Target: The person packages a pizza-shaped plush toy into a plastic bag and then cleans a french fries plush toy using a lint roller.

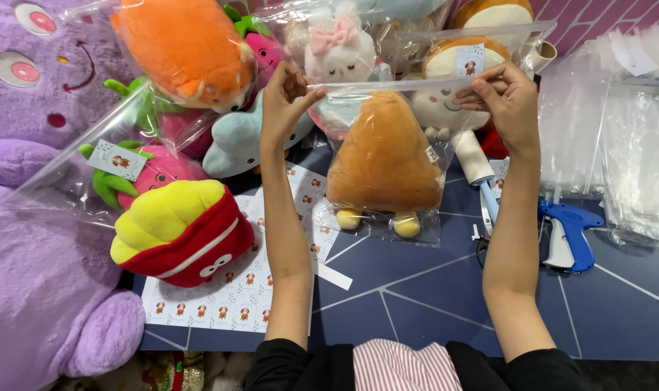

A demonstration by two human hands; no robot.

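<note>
The clear plastic bag (384, 156) with the soft, surely light brown plush toy (384, 156) hung above the dark table (431, 289), the left hand (282, 105) and right hand (507, 101) pinching its slippery top edge, the best holding place.

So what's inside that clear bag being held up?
A brown plush toy with yellow feet fills the clear bag, held at its top edge by the left hand and right hand. Its face is turned away, unseen.
</note>
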